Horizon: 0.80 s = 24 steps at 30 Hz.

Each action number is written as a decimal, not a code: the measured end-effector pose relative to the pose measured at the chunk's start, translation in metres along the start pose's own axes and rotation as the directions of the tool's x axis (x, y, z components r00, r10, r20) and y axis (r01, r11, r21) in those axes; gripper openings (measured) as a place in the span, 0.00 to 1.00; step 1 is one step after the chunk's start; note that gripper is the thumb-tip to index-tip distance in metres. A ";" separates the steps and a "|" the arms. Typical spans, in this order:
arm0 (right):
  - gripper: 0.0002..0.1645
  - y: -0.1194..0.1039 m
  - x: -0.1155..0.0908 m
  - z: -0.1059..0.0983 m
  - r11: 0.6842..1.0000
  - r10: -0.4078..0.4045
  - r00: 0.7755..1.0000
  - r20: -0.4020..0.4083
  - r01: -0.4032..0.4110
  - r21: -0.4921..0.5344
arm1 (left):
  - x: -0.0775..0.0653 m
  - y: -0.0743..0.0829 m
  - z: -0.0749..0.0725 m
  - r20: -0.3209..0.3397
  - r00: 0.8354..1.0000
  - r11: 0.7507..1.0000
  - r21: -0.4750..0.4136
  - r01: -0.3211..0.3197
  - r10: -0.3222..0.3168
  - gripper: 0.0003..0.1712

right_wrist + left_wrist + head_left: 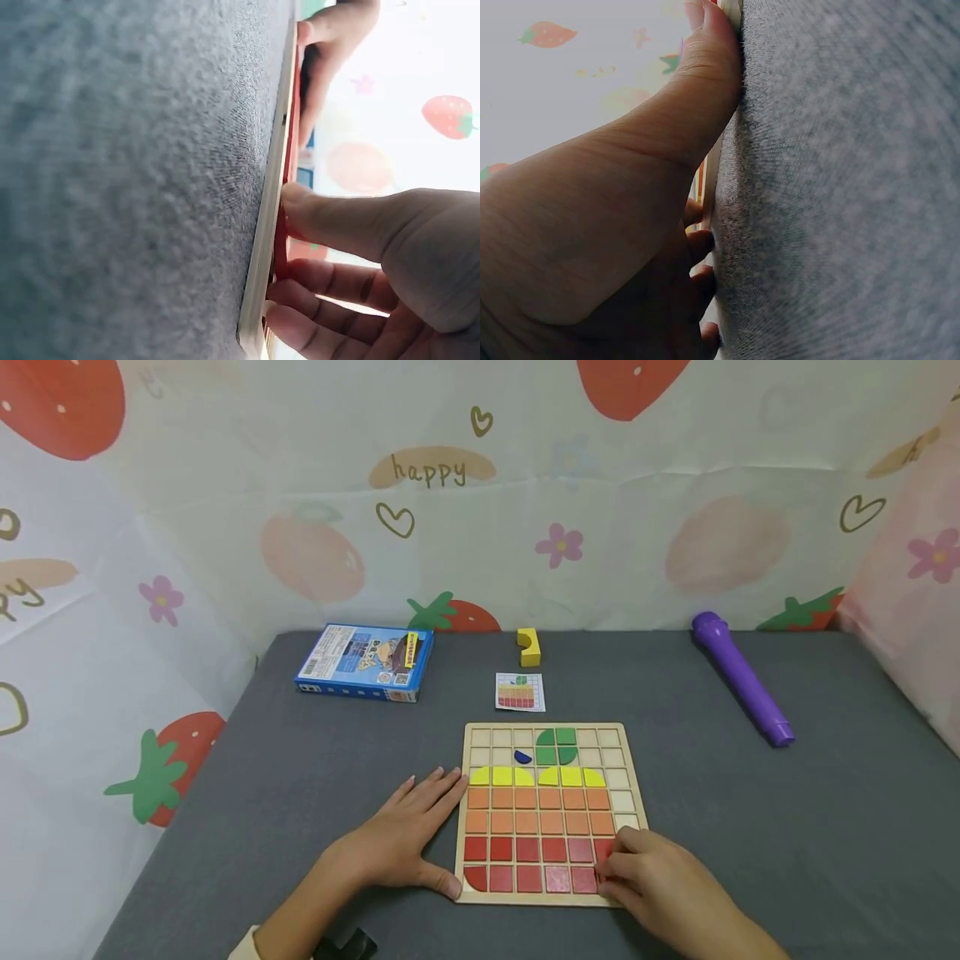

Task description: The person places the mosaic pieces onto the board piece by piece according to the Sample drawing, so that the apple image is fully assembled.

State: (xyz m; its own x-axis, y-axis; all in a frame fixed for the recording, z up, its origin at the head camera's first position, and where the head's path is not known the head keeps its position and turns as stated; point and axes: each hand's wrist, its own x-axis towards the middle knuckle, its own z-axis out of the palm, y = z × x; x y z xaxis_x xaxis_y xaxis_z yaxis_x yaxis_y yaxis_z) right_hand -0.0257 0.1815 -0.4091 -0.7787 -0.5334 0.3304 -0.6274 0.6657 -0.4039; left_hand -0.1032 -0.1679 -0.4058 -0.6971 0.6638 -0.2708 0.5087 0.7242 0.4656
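Note:
A wooden grid board [551, 900] lies on the table, with rows of red, orange and yellow tiles and a small green group at the top. My left hand [397, 839] rests along the board's left edge, fingers spread, thumb at the near left corner. At the near right part of the board, my right hand [667, 885] pinches a red tile [281, 238] between thumb and fingers, over the bottom row. That tile is mostly hidden by the hand in the head view. A dark blue piece [522, 757] sits in the second row.
Behind the board lie a printed pattern card [519, 692] and a yellow notched block [529, 648]. A blue box [365, 662] is at the back left, and a purple microphone-shaped stick [742, 679] at the right. A patterned curtain [465, 552] hangs behind the grey table [712, 793].

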 end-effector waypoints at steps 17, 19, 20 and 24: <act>0.19 0.000 0.005 0.002 0.983 -0.169 0.985 -0.028 0.167 -0.076 | -0.002 -0.002 -0.001 -0.004 1.000 1.000 0.010 0.009 -0.009 0.72; 0.19 0.000 0.008 0.001 0.983 -0.166 0.986 0.008 0.166 -0.078 | -0.002 -0.002 -0.001 -0.005 1.000 1.000 0.009 0.009 -0.009 0.72; 0.19 0.001 0.010 0.000 0.984 -0.160 0.987 0.024 0.162 -0.076 | -0.002 -0.002 -0.001 -0.004 1.000 1.000 0.008 0.010 -0.010 0.72; 0.20 0.002 0.011 -0.003 0.986 -0.149 0.987 0.061 0.153 -0.068 | -0.001 -0.003 0.000 -0.002 1.000 1.000 0.013 0.008 -0.008 0.72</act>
State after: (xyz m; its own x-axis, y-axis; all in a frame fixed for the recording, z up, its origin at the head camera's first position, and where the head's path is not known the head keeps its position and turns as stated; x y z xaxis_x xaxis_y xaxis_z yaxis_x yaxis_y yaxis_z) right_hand -0.0356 0.1777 -0.4037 -0.6756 -0.6573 0.3339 -0.7371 0.6104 -0.2898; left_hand -0.1038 -0.1709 -0.4065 -0.7017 0.6581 -0.2730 0.5097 0.7315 0.4530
